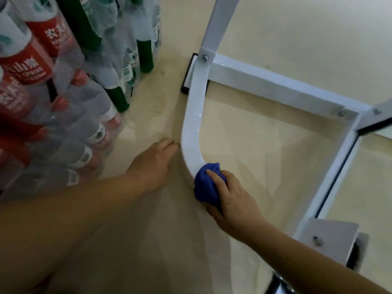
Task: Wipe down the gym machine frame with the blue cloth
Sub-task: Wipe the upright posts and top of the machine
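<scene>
1. Blue cloth (206,183), bunched into a thick wad, sits pressed against the low bend of the gym machine frame (265,81), right where its curved white bar (192,128) sweeps round toward the person.
2. The right hand (233,198) has the cloth grasped. Its fingers curl over the top of the wad, the forefinger lies along it, and the thumb tucks in at the near side. The cloth hides the stretch of bar beneath it.
3. The left hand (152,164) holds nothing. It rests palm down on the pale floor (275,35) on the outer side of the curve with its fingers relaxed. Their tips are just beside the bar, but whether they touch it I cannot tell.
4. From the hands the curved bar runs away to a bolt (205,58), where it meets an upright post (220,20) and a straight white crossbar (275,85). A black foot pad (186,81) shows under that joint, flat on the floor.
5. The crossbar goes off to the right to a second bolted corner. From there a side bar (331,177) comes back toward the near side and ends at a flat plate (333,236) with a bolt in it.
6. Left of the frame stand shrink-wrapped packs of water bottles. The red-labelled bottles (38,66) are nearest the person and blurred, and the green-labelled bottles (118,96) are farther along, all well apart from the cloth.
</scene>
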`<state>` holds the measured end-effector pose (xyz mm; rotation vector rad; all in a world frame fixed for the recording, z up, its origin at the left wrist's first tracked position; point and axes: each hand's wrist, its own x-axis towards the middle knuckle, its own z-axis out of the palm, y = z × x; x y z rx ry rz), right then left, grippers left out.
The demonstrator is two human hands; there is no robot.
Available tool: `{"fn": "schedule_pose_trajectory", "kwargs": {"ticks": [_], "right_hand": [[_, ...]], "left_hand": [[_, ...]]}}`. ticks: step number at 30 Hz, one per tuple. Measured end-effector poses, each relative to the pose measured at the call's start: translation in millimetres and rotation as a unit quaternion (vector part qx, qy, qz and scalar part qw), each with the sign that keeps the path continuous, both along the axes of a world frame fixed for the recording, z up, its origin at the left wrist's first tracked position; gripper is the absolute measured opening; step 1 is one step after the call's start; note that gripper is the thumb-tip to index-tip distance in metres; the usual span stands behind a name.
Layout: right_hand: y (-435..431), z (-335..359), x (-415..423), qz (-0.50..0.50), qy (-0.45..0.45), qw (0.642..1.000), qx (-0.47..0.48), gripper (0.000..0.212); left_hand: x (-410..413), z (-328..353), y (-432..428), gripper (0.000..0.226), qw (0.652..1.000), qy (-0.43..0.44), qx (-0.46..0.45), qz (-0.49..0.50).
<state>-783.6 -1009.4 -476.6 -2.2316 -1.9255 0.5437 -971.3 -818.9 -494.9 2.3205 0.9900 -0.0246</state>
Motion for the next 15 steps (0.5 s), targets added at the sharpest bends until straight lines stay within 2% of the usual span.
{"fn": "schedule_pose_trajectory", "kwargs": {"ticks": [3,6,8,12,15], "right_hand": [[-34,3,2,-0.051,0.016,0.998,0.033,0.074],[-66,11,12,-0.103,0.073,0.991,0.039,0.072],[-84,16,20,-0.125,0.089,0.988,0.027,0.070],[-107,18,13,-0.148,-0.060,0.987,0.008,0.067],[-114,15,8,-0.162,-0.097,0.982,-0.010,0.069]], "left_hand": [[-1,5,-13,0.066,0.996,-0.079,0.052,0.004],[3,9,-26,0.056,0.982,-0.125,0.121,-0.071],[11,9,-38,0.054,0.977,-0.133,0.132,-0.106],[25,7,-62,0.050,0.973,-0.153,0.125,-0.121],[28,4,-68,0.048,0.968,-0.171,0.131,-0.126]]}}
